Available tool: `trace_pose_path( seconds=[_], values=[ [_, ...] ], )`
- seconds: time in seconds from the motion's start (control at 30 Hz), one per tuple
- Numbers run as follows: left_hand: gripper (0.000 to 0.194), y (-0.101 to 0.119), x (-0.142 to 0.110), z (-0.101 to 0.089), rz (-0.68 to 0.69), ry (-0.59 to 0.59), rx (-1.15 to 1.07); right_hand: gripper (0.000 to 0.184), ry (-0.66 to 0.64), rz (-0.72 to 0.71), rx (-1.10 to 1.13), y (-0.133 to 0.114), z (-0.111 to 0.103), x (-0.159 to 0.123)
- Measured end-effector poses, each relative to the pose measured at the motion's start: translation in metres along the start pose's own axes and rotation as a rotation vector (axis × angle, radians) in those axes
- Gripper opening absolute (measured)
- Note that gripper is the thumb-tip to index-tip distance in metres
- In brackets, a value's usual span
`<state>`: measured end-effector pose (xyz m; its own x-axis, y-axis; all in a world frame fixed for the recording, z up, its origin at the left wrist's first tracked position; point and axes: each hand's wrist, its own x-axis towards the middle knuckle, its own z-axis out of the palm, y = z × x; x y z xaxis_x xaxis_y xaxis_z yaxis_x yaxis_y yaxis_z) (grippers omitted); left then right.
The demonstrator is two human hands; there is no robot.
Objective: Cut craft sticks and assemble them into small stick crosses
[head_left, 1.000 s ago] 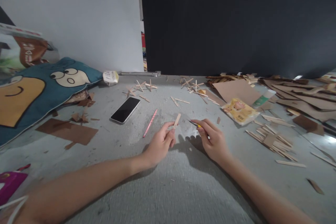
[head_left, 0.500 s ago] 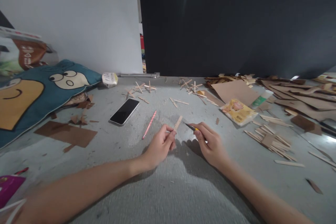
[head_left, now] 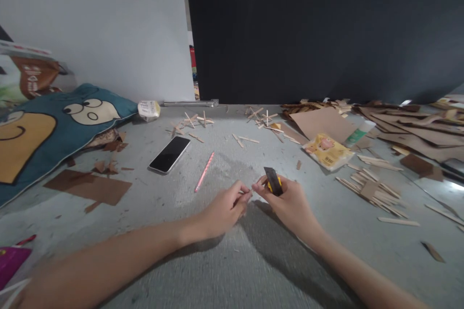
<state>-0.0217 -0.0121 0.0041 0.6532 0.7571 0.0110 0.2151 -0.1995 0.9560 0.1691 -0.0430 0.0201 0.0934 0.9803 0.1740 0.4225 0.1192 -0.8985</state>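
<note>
My left hand is closed in a pinch around a flat wooden craft stick, which is mostly hidden by the fingers. My right hand is wrapped around a black and yellow utility knife, its dark body tilted up above the fingers. The right thumb and fingertips reach toward the left fingertips, and the two hands nearly meet. Whether the right fingertips also touch the stick is hard to make out. A red patterned pencil lies on the grey surface just beyond my left hand.
A phone lies to the left, near brown cardboard and a blue cartoon cushion. Joined craft sticks stand at the back. To the right are a yellow packet, a glue stick and loose sticks.
My right hand has turned the utility knife upward and moved its fingertips close to my left hand. The craft stick, which stuck out of my left fingers, is now mostly covered.
</note>
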Motion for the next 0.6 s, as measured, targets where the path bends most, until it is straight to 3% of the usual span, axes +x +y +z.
trace_pose_path(
  seconds=[0.2, 0.43, 0.6],
  values=[
    [0.032, 0.0021, 0.0021, -0.0001, -0.003, 0.015, -0.052, 0.044, 0.062, 0.068, -0.040, 0.0015, -0.0023, 0.0004],
    [0.035, 0.0016, 0.0012, -0.0035, 0.009, 0.076, -0.081, 0.046, 0.046, 0.079, 0.037, -0.0001, -0.0035, -0.0016],
    [0.040, 0.0015, 0.0050, -0.0041, 0.005, 0.188, -0.317, 0.048, 0.027, 0.116, 0.115, -0.0025, -0.0032, -0.0047]
  ],
)
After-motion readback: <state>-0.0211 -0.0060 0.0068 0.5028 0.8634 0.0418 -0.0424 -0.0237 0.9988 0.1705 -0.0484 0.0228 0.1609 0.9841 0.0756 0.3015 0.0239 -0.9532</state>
